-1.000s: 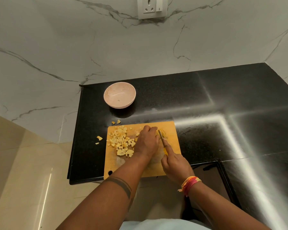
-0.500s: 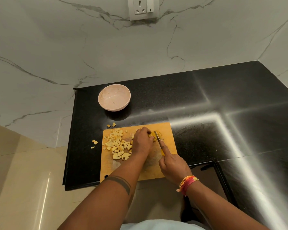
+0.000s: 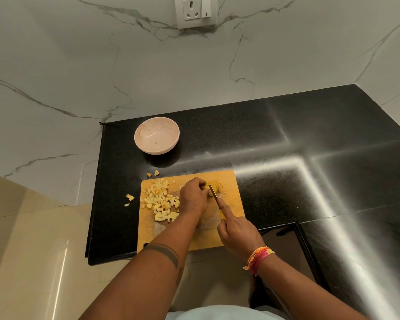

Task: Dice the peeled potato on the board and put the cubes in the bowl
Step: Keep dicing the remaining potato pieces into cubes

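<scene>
A wooden cutting board (image 3: 226, 236) lies on the black counter. A pile of yellow potato cubes (image 3: 162, 199) covers its left half. Sliced potato pieces (image 3: 216, 186) sit near the board's far edge. My left hand (image 3: 193, 197) holds them down with curled fingers. My right hand (image 3: 237, 232) grips a yellow-handled knife (image 3: 213, 194), forefinger along the spine, blade at the slices. The pink bowl (image 3: 156, 135) stands beyond the board to the far left, holding only small scraps.
A few stray cubes (image 3: 153, 173) lie on the black counter (image 3: 310, 139) past the board, and two more (image 3: 129, 197) to its left near the counter's left edge. A marble wall with a socket (image 3: 195, 10) rises behind. A dark recess (image 3: 284, 245) opens at the near right.
The knife blade has moved along the slices toward my left hand, which stays pressed on the potato. The view has shifted slightly.
</scene>
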Available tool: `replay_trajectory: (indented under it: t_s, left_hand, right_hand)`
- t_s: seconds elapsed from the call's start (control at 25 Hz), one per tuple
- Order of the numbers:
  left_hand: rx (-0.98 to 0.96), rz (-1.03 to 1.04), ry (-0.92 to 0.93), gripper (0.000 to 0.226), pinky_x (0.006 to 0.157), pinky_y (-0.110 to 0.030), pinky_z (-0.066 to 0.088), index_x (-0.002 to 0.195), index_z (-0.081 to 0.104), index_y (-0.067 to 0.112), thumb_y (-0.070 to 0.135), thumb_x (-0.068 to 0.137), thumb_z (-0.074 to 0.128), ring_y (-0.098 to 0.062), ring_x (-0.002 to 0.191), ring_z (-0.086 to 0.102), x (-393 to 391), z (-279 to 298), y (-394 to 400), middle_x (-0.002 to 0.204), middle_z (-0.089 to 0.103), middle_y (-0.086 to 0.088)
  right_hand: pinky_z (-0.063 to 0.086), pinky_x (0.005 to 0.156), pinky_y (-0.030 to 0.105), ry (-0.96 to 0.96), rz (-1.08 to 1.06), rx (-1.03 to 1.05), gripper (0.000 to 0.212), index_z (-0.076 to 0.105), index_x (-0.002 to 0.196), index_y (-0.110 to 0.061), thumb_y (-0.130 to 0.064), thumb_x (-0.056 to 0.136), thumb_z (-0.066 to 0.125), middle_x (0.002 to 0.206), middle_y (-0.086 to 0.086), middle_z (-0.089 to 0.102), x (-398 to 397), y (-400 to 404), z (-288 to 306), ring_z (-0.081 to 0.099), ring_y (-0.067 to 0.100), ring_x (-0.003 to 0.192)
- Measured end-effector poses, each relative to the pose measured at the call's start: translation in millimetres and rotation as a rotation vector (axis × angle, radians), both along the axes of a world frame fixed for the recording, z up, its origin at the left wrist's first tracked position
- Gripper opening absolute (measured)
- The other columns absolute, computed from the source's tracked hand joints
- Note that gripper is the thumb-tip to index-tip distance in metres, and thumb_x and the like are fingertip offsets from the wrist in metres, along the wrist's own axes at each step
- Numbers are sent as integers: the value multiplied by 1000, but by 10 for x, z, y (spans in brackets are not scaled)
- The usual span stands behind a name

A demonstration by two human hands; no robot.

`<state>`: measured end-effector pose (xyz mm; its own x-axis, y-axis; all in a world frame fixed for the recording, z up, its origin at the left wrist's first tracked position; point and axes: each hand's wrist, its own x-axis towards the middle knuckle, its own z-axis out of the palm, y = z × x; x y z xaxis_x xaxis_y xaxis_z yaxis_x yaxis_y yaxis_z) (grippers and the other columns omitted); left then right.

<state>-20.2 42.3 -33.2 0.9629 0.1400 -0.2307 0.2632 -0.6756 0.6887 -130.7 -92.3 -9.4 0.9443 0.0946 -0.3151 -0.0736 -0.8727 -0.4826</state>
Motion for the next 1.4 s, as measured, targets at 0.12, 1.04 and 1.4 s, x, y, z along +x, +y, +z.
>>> replay_trajectory:
  t_s: [0.12, 1.04, 1.4]
  left_hand:
    - [-4, -9, 9, 29, 93, -33, 56, 119, 72, 17, 17, 91, 76, -18, 106, 67, 0, 18, -4, 118, 72, -2]
    - [10, -64, -8, 39, 100, -30, 49, 124, 71, 17, 0, 90, 59, -20, 114, 60, -290, 62, -51, 125, 62, -1]
    - [203, -286, -40, 43, 96, -34, 50, 136, 56, 23, 9, 96, 57, -21, 122, 52, -635, -19, -28, 136, 49, 1]
  right_hand:
    - [47, 52, 40, 7, 17, -13, 72, -4, 161, -38, -31, 102, 36, 65, 0, 58, 17, -25, -22, 56, 21, 55]
    - [40, 49, 37, -23, -23, 13, 74, -5, 161, -41, -31, 101, 37, 63, -3, 55, -154, -16, -15, 52, 18, 52]
    - [32, 48, 26, 44, -57, 11, 73, -9, 159, -42, -34, 103, 36, 69, -5, 56, -469, -64, -109, 52, 13, 57]
